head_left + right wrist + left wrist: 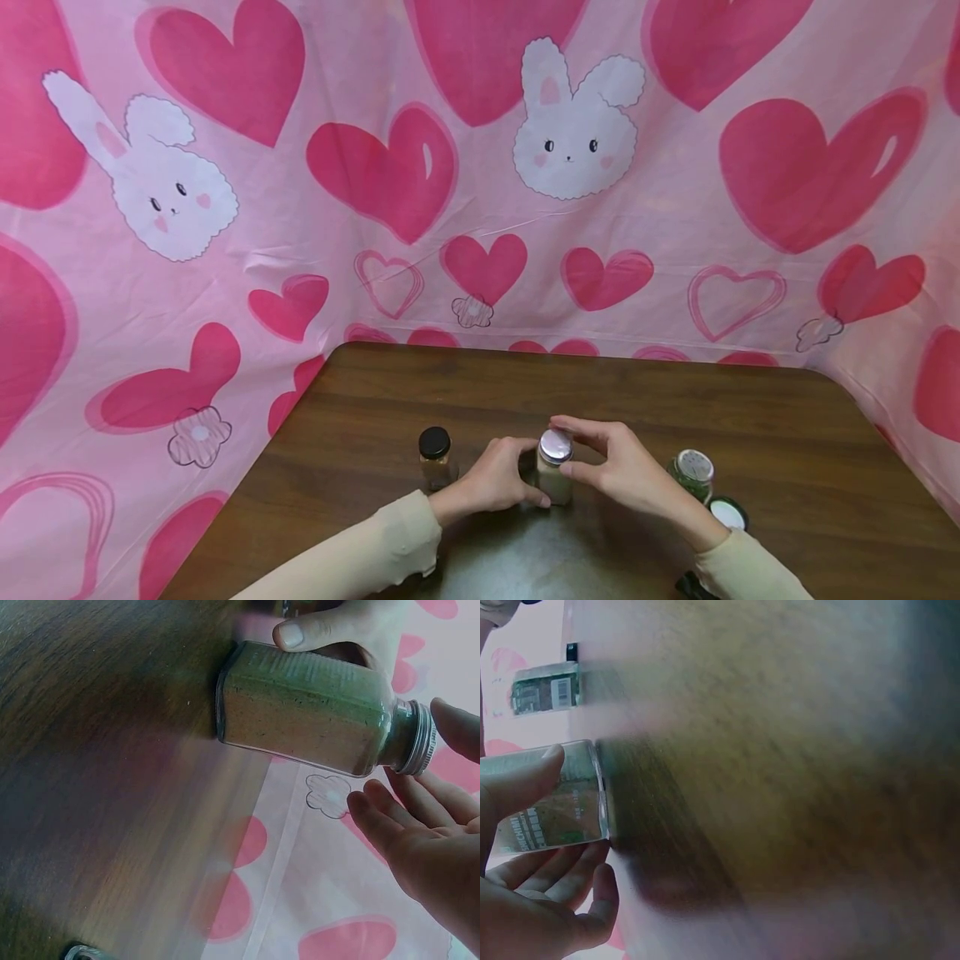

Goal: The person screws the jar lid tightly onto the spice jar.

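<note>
A square glass spice jar (553,483) of brownish powder stands upright on the table, topped by a silver metal lid (556,446). My left hand (495,477) holds the jar's body from the left, thumb on the near side. Around the lid, my right hand (618,467) has its thumb in front and its fingers behind. The right wrist view shows the lid (421,739) on the jar (304,712), between the right thumb and fingers. Printed lettering shows on the jar (562,799) in the left wrist view.
Left of the hands stands a black-capped spice jar (435,457). Behind the right forearm is a jar of green herbs (693,473) with a perforated silver top. Beside it lies a round cap (727,513), white inside. A dark object (693,585) shows partly under the right sleeve.
</note>
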`<state>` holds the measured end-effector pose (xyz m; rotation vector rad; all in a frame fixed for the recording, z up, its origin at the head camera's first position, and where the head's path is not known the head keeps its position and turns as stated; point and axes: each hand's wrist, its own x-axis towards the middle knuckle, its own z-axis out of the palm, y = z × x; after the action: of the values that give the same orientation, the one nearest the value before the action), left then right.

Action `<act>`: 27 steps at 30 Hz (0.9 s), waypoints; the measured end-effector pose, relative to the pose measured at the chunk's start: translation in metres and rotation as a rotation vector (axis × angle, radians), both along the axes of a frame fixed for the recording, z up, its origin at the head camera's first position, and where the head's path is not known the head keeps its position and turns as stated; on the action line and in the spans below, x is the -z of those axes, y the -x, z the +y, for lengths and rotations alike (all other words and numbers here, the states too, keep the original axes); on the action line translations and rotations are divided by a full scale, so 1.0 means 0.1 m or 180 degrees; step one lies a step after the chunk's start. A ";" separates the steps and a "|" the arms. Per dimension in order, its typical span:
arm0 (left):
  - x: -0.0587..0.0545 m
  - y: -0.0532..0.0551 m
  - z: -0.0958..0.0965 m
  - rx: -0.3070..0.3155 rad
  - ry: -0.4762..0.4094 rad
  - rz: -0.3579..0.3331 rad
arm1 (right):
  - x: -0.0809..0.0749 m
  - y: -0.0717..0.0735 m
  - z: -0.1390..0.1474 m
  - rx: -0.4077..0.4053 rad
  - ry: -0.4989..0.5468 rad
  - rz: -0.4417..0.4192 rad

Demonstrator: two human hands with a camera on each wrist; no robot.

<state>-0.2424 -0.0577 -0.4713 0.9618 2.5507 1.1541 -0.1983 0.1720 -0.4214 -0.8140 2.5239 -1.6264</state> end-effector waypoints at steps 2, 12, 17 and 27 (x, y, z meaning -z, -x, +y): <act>0.00 0.00 0.00 -0.0013 -0.0001 -0.0017 | 0.00 0.01 0.00 -0.0006 0.0005 -0.0019; -0.02 -0.01 0.00 -0.0009 -0.0040 -0.0056 | -0.01 0.01 -0.02 -0.0059 0.0002 0.0048; -0.01 -0.01 0.01 -0.0019 -0.0075 -0.0069 | 0.00 0.01 -0.03 -0.0010 -0.0041 0.0040; 0.00 -0.01 0.01 0.0005 -0.0106 -0.0046 | 0.00 0.00 -0.04 0.0065 -0.0147 0.0164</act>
<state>-0.2418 -0.0571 -0.4712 0.9590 2.5268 1.2024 -0.1986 0.1681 -0.4209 -0.8389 2.6024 -1.5667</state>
